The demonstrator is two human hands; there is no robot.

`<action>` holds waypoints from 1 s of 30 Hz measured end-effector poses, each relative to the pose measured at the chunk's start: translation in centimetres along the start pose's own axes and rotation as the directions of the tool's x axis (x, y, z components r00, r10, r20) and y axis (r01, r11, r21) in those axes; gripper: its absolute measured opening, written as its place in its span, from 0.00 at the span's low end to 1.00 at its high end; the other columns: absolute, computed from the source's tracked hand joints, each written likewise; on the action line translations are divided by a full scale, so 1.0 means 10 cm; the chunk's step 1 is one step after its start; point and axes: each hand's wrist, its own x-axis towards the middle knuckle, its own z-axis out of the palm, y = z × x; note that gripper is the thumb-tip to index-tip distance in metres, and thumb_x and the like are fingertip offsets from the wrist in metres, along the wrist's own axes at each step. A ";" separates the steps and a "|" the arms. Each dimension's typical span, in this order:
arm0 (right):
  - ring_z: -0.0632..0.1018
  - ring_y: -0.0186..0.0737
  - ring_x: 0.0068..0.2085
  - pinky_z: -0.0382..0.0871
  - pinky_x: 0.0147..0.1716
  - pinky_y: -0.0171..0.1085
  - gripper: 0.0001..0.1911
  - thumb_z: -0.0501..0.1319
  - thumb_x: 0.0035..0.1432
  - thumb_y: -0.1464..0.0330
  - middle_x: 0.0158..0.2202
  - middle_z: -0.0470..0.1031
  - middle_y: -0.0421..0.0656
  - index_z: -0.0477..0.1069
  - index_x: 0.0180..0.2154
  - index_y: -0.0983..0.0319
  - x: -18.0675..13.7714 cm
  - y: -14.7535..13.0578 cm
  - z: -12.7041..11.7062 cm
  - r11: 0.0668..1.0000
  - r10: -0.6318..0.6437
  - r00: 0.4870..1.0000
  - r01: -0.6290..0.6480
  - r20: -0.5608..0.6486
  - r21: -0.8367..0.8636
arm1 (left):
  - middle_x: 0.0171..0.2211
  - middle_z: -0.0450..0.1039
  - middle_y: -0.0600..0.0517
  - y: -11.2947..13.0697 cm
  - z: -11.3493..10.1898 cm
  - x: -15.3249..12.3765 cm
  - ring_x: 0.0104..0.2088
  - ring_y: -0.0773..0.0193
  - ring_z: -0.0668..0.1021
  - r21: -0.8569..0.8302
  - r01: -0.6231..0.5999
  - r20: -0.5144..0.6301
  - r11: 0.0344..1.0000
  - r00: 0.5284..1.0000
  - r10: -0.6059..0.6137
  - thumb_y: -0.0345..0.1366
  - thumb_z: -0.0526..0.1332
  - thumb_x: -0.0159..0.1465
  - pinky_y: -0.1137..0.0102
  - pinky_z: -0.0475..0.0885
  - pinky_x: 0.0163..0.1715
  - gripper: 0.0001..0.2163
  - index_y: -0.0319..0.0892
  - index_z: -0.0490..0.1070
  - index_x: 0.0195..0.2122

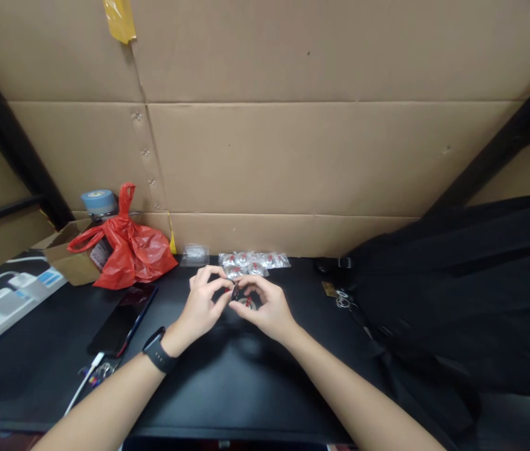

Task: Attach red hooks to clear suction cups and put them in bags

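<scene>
My left hand (203, 304) and my right hand (267, 308) meet over the middle of the black table (227, 382). Both pinch a small dark part with red on it (237, 292) between their fingertips. A dark smartwatch (158, 351) sits on my left wrist. Just behind the hands lies a row of small clear bags with red and silver pieces (253, 262), and another clear bag (196, 254) lies to its left. What the small part is cannot be made out.
A red plastic bag (128, 247) and a bottle with a blue cap (99, 203) sit in a cardboard box at left. A black phone (123, 318), a white power strip (4, 300), a black bag (462, 294) with key rings (344, 302), cardboard wall behind.
</scene>
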 end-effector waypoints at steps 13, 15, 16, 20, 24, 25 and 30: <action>0.81 0.43 0.40 0.78 0.39 0.40 0.12 0.70 0.53 0.62 0.46 0.77 0.49 0.72 0.35 0.60 0.01 0.07 0.03 0.984 0.116 0.993 -0.120 0.038 0.132 | 0.44 0.70 0.48 0.00 0.01 0.00 0.50 0.56 0.71 0.058 -0.038 -0.072 0.998 0.997 0.043 0.32 0.61 0.65 0.60 0.64 0.50 0.04 0.44 0.75 0.36; 0.82 0.43 0.39 0.78 0.39 0.40 0.12 0.70 0.54 0.61 0.46 0.78 0.49 0.70 0.33 0.60 0.01 0.06 0.04 0.976 0.144 0.988 -0.152 0.058 0.157 | 0.43 0.70 0.49 -0.01 0.00 0.01 0.49 0.56 0.72 0.075 -0.053 -0.067 0.996 0.996 0.058 0.32 0.61 0.65 0.60 0.64 0.50 0.04 0.45 0.76 0.36; 0.82 0.43 0.40 0.78 0.40 0.40 0.13 0.69 0.54 0.60 0.46 0.79 0.49 0.70 0.33 0.60 0.01 0.05 0.04 0.974 0.154 0.986 -0.163 0.068 0.157 | 0.43 0.70 0.48 -0.01 0.00 0.01 0.49 0.56 0.72 0.085 -0.061 -0.061 0.994 0.996 0.067 0.32 0.61 0.65 0.60 0.64 0.49 0.04 0.45 0.76 0.36; 0.82 0.43 0.39 0.77 0.40 0.41 0.11 0.66 0.58 0.59 0.45 0.79 0.46 0.70 0.36 0.59 0.01 0.04 0.01 0.975 0.168 0.977 -0.184 0.128 0.125 | 0.43 0.71 0.48 -0.02 -0.02 0.01 0.49 0.56 0.71 0.132 -0.102 -0.066 0.986 0.992 0.112 0.34 0.61 0.66 0.60 0.64 0.49 0.05 0.45 0.77 0.37; 0.80 0.43 0.44 0.76 0.40 0.41 0.08 0.58 0.65 0.61 0.51 0.75 0.48 0.71 0.39 0.59 0.03 0.08 -0.05 0.995 0.097 0.981 -0.098 0.170 -0.003 | 0.44 0.73 0.48 -0.06 -0.02 0.00 0.51 0.55 0.71 0.255 -0.173 -0.058 0.951 0.979 0.194 0.36 0.61 0.68 0.60 0.61 0.49 0.05 0.46 0.77 0.38; 0.79 0.44 0.46 0.76 0.40 0.41 0.08 0.57 0.66 0.62 0.52 0.74 0.49 0.71 0.40 0.58 0.04 0.09 -0.07 0.997 0.069 0.982 -0.062 0.177 -0.047 | 0.44 0.73 0.48 -0.06 -0.02 -0.01 0.51 0.55 0.71 0.292 -0.199 -0.041 0.935 0.975 0.220 0.36 0.60 0.68 0.60 0.61 0.49 0.06 0.46 0.77 0.38; 0.77 0.45 0.48 0.76 0.41 0.42 0.07 0.55 0.66 0.67 0.51 0.71 0.51 0.72 0.40 0.59 0.06 0.16 -0.09 0.984 -0.010 0.977 0.048 0.213 -0.172 | 0.47 0.76 0.47 -0.04 -0.02 -0.01 0.52 0.55 0.73 0.444 -0.324 0.049 0.836 0.940 0.339 0.32 0.57 0.70 0.60 0.59 0.46 0.08 0.46 0.77 0.38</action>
